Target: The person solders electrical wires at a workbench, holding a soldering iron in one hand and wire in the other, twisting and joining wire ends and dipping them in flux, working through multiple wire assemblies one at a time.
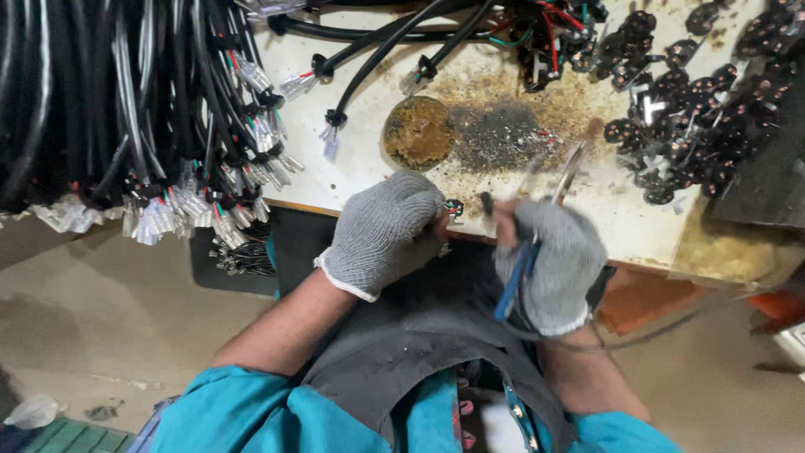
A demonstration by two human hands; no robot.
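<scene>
I see my left hand (384, 233) pinched shut on a small wired connector (454, 207) at the bench edge (293, 205), my right hand (549, 264) clenched round a blue-handled soldering iron (513, 277) just beside it — a slip risks burning the glove — or fingers.

The right hand (549, 264) is motion-blurred; the blue-handled tool (518, 277) it grips cannot be identified. The small part (454, 207) at the left hand's (384, 231) fingertips is too small to identify. The black cable bundle (92, 92) is cut off at the picture's left edge.
</scene>
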